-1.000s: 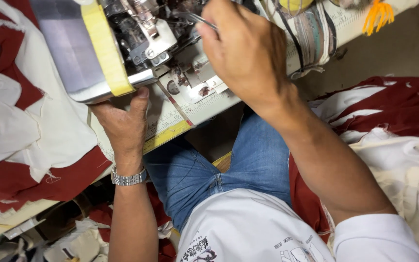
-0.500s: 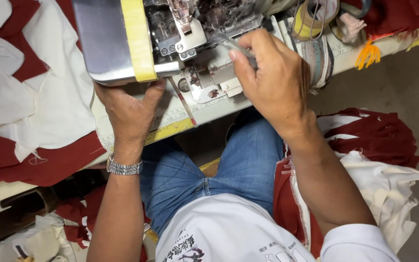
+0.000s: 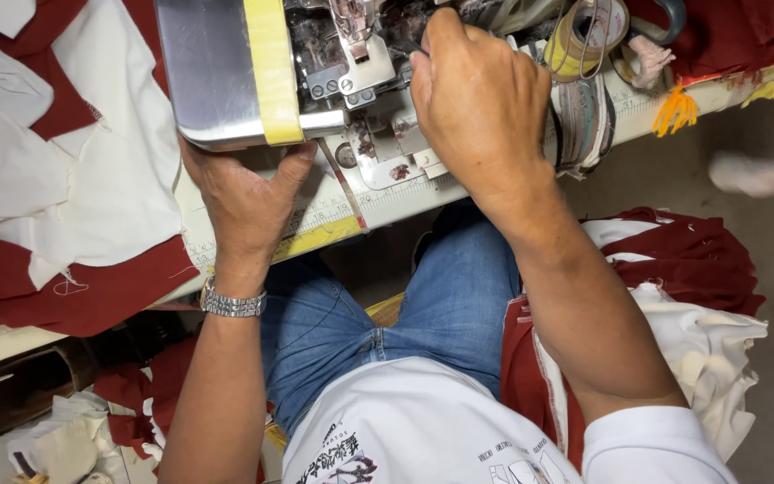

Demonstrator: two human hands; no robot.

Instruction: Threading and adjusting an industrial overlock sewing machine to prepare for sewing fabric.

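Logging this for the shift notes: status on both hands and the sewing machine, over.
Left hand grips swung-open machine cover. Right hand at the needle area, pinching a thin tool, tip hidden. Sewing machine exposed. Nothing blocking.

Our right hand [image 3: 481,108] hides its own fingertips and the sewing machine [image 3: 351,63] parts beneath; the top edge cuts the machine off, and our left hand [image 3: 244,193] fingertips vanish under it.
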